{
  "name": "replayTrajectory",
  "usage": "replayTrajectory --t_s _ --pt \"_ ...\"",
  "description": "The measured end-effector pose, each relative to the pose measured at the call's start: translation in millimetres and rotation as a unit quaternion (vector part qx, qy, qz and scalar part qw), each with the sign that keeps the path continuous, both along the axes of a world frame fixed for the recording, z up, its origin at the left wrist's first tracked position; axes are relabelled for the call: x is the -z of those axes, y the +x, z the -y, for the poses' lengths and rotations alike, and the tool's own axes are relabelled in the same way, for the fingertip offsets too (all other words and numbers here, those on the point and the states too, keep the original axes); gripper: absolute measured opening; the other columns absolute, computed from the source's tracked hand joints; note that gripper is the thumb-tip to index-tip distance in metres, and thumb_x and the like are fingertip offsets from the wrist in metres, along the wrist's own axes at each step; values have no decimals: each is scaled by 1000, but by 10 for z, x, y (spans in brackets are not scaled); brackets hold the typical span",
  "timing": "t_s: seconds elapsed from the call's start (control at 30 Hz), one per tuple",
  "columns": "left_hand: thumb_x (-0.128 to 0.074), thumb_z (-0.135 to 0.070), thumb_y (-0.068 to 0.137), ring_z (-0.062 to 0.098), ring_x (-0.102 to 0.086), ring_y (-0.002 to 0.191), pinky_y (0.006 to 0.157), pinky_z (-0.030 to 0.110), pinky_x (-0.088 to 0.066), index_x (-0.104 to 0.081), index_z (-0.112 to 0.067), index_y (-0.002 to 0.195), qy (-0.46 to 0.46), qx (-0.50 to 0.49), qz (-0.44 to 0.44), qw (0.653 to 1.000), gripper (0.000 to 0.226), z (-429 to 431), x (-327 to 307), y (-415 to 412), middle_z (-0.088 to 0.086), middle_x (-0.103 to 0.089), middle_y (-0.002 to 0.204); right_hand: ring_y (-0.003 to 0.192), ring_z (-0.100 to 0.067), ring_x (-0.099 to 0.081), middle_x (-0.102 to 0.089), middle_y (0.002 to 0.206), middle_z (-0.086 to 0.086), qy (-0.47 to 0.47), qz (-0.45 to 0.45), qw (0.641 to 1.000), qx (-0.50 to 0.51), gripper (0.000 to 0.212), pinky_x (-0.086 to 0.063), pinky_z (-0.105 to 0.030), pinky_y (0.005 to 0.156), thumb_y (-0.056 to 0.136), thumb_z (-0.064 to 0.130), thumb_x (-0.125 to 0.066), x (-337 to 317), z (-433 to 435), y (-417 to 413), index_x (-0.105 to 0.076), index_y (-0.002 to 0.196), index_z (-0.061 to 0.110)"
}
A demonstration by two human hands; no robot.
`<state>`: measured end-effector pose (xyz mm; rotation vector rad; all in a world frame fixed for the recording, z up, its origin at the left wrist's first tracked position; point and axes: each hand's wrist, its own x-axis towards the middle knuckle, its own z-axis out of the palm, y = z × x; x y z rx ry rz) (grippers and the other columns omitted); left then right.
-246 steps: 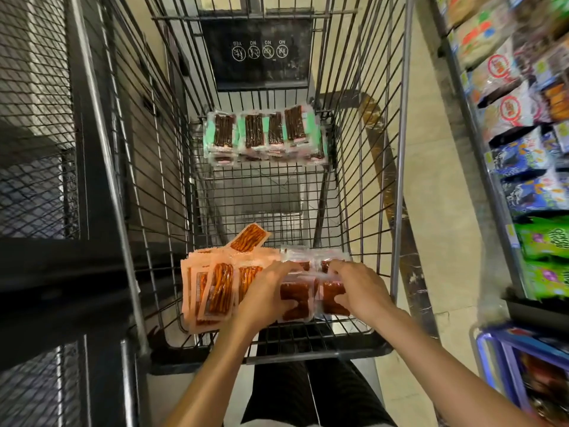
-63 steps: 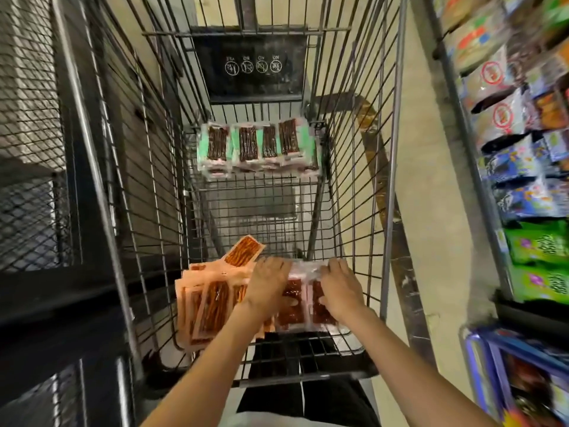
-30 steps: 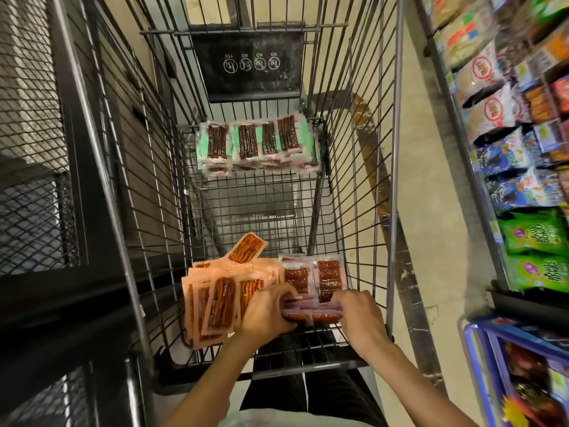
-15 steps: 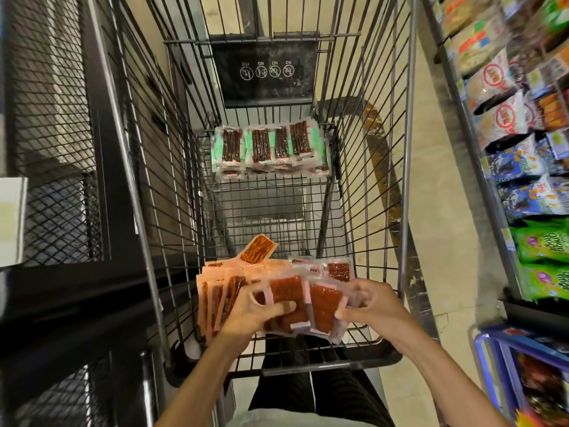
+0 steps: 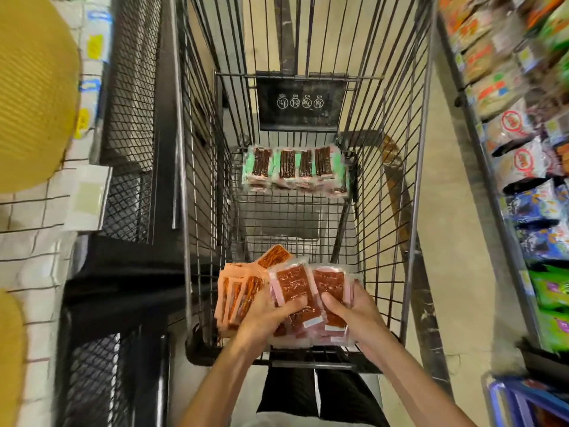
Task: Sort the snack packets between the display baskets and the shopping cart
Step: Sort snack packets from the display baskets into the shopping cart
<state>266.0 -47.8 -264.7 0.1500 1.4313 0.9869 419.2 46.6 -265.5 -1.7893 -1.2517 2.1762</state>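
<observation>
Supermarket aisle, seen from above: a wire shopping cart [image 5: 412, 211] stands between black mesh display baskets [image 5: 129, 103] on the left and a shelf of bagged snacks [image 5: 508, 149] on the right.

Both hands are closed round one thick stack of pink snack packets [image 5: 304, 288]. The left hand [image 5: 268, 318] grips the stack's near left edge with the thumb laid across the front. The right hand [image 5: 358, 315] clasps its right side, also with the thumb on top. The stack tilts up towards the camera over the near end of the cart, clear of the wire floor.

A second ago these packets lay flat on the cart floor with the hands pressed down on them. Half a second ago they were coming up, and now they are fully lifted and squared between the palms. The view has also swung left, bringing in more of the mesh baskets and a blurred yellow thing [image 5: 30, 87].

I take this to mean the pink batch is gathered and about to leave the cart, probably for a basket on the left, though which one cannot be told.

Just left of the held stack, touching the left hand, a pile of orange packets [image 5: 238, 295] leans against the cart's near left corner. Well apart, at the far end of the cart, a row of green packets [image 5: 292, 164] lies flat. Both groups look like later batches to sort.
</observation>
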Motion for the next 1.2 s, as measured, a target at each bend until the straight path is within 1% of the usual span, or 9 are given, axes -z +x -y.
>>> replayTrajectory --t_s 0.13,0.3,0.53,0.7,0.83,0.93,1.03,1.13,1.2 --pt "-75 -16 69 22 -69 102 84 40 -54 -62 -23 109 -3 -77 28 997 43 237 -217 -70 3 -73 104 95 -18 -70 -73 103 -2 -51 -73 996 -3 41 -57 -36 76 74 19 -72 -133 -98 90 -60 114 18" --pt "-79 -9 59 26 -68 99 73 35 -57 -47 -4 132 79 -209 97 970 80 665 -610 44 17 -67 115 89 -20 -71 -73 101 -7 -149 -138 979 -29 37 -57 -41 66 74 10 -68 -424 -106 35 -62 109 16" --pt "-79 -6 63 21 -73 80 64 33 -58 -77 -13 97 127 -394 52 909 36 1379 -1273 578 10 -75 93 82 -21 -72 -73 97 -11 -178 -241 941 -159 31 -58 -33 59 75 15 -63 -1180 287 -218 -66 106 10" --pt "-68 0 61 19 -72 67 58 27 -57 -72 -7 90 124 -525 -57 840 30 2096 -1981 863 10 -74 80 85 -24 -70 -70 99 -15 -142 -278 897 -312 40 -58 -42 76 75 19 -67 -1821 896 -443 -62 112 4" --pt "-79 3 57 25 -72 80 64 33 -59 -75 -11 92 137 -587 -155 783 39 2791 -2655 1192 16 -74 96 80 -22 -71 -73 92 -11 -139 -338 820 -441 61 -59 -35 65 44 37 -91 -2438 1577 -670 -72 97 13" --pt "-78 -1 56 29 -72 90 70 35 -59 -66 -9 112 129 -650 -225 714 58 3385 -3076 1446 17 -72 104 82 -23 -69 -70 94 -12 -130 -377 764 -507 48 -59 -35 70 69 28 -67 -2851 2201 -871 -62 111 6" --pt "-73 -5 60 26 -72 84 64 31 -58 -65 -9 112 111 -701 -281 646 53 4054 -3342 1613 14 -73 100 80 -22 -66 -67 92 -11 -131 -408 706 -564 37 -60 -34 66 80 19 -57 -3125 2935 -1014 -58 115 5" --pt "-70 -5 60 19 -71 68 55 27 -57 -67 -7 102 57 -739 -300 601 42 4734 -3372 1645 10 -74 85 69 -19 -67 -70 77 -3 -104 -404 697 -583 20 -59 -36 70 82 12 -58 -3191 3725 -1096 -62 102 9" --pt "-69 -2 63 19 -69 64 58 30 -60 -66 -4 98 21 -756 -267 598 35 5111 -3261 1586 13 -71 84 68 -19 -63 -68 73 -1 -40 -369 690 -622 15 -56 -39 73 90 7 -57 -3116 4199 -1168 -62 104 10"
